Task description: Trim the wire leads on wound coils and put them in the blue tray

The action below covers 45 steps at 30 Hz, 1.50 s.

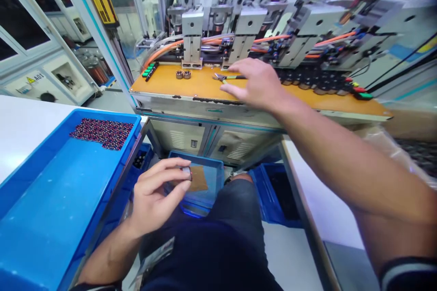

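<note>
My left hand (155,193) pinches a small round metal part (187,172) between thumb and fingertips, above my lap. Its far side is hidden by the fingers. My right hand (257,82) hovers over the orange worktop (160,84), thumb and fingers apart. Between them lies a pair of pliers (223,77) with yellow-and-black handles; whether the hand touches it I cannot tell. Left of the pliers stand two small copper-coloured ring parts (183,74). Several dark cylindrical parts (314,79) sit in a group right of my right hand.
A blue tray (73,163) at left holds many small parts (102,132) in its far corner. Machine presses (251,20) with orange hoses rise behind the worktop. Green-capped buttons (149,70) are at its left end. Below are blue bins (218,177) and a white table (317,191) at right.
</note>
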Motion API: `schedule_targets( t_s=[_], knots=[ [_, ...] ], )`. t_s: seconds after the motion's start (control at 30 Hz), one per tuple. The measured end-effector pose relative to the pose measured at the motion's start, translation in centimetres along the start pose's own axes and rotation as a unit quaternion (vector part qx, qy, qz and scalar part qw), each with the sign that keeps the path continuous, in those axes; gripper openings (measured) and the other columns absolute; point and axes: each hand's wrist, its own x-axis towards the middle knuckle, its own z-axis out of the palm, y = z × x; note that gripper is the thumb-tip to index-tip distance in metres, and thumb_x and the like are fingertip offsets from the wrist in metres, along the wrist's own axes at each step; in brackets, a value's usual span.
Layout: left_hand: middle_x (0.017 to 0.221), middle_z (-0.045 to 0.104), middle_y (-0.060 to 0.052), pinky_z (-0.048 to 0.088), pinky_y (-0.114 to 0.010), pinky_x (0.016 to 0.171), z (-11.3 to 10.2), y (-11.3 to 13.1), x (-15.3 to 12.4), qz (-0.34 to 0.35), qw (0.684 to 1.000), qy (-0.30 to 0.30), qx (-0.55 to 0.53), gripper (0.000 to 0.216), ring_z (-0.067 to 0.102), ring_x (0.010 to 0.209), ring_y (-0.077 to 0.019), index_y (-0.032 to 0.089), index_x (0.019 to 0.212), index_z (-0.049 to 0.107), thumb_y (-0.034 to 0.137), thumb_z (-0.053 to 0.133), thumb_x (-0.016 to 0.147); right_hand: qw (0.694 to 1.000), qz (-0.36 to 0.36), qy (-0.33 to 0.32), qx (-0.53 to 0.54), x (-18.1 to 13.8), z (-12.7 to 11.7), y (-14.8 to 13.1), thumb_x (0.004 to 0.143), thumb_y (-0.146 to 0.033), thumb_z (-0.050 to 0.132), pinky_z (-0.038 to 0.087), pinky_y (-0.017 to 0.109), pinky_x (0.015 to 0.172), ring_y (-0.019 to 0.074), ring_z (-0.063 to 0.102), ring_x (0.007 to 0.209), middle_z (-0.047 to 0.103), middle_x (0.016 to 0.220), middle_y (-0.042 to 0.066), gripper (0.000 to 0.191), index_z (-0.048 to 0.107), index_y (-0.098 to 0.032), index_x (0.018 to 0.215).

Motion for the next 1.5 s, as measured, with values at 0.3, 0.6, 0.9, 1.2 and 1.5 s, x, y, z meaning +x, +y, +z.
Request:
schedule_targets(
  t_s=[0.3, 0.6, 0.9, 1.2, 1.5],
  knots=[
    [0.108, 0.074, -0.009, 0.061, -0.027, 0.081, -0.4, -0.2, -0.6, -0.051, 0.995, 0.088, -0.025, 0.028, 0.071, 0.099, -0.018, 0.02, 0.097, 0.076, 0.001, 0.072, 0.077, 0.969, 0.057, -0.112, -0.214, 1.6, 1.2, 6.6, 0.089, -0.049, 0.055, 0.046, 0.055, 0.088, 0.032, 0.061, 0.094, 0.065, 0.095, 0.015, 0.033, 0.063, -0.017, 0.091],
    [0.11, 0.073, -0.008, 0.062, -0.028, 0.08, 0.2, -0.9, -0.7, -0.064, 0.993, 0.087, -0.05, 0.031, 0.071, 0.1, -0.018, 0.021, 0.098, 0.076, 0.0, 0.072, 0.077, 0.999, 0.001, -0.047, -0.021, -13.3, 1.1, -0.8, 0.081, -0.025, 0.062, 0.051, 0.049, 0.088, 0.0308, 0.06, 0.096, 0.058, 0.105, 0.011, 0.054, 0.05, -0.028, 0.133],
    [0.111, 0.074, -0.008, 0.063, -0.028, 0.079, 1.2, -1.0, -0.2, -0.061, 0.995, 0.073, -0.015, 0.03, 0.071, 0.1, -0.019, 0.021, 0.098, 0.076, 0.0, 0.073, 0.076, 0.875, 0.067, -0.181, 0.445, -22.5, 5.0, -9.3, 0.088, -0.004, 0.05, 0.053, 0.034, 0.099, 0.0149, 0.064, 0.106, 0.059, 0.12, 0.006, 0.078, 0.027, -0.04, 0.152],
    [0.109, 0.074, -0.007, 0.061, -0.031, 0.085, 1.1, -0.6, -0.5, -0.05, 0.996, 0.067, 0.001, 0.031, 0.071, 0.101, -0.019, 0.021, 0.099, 0.076, 0.001, 0.074, 0.076, 0.836, 0.054, -0.189, 0.512, -21.0, 6.4, -8.7, 0.086, -0.002, 0.05, 0.053, 0.04, 0.098, 0.0173, 0.062, 0.106, 0.058, 0.119, 0.008, 0.078, 0.03, -0.036, 0.153],
    [0.108, 0.075, -0.008, 0.061, -0.033, 0.086, 1.2, -0.7, -0.5, -0.056, 0.997, 0.059, 0.007, 0.026, 0.071, 0.1, -0.0197, 0.021, 0.098, 0.076, 0.005, 0.074, 0.078, 0.825, 0.066, -0.169, 0.535, -20.7, 6.4, -9.1, 0.089, -0.003, 0.05, 0.054, 0.027, 0.077, 0.0108, 0.058, 0.083, 0.057, 0.104, 0.005, 0.071, 0.036, -0.039, 0.149]
  ],
)
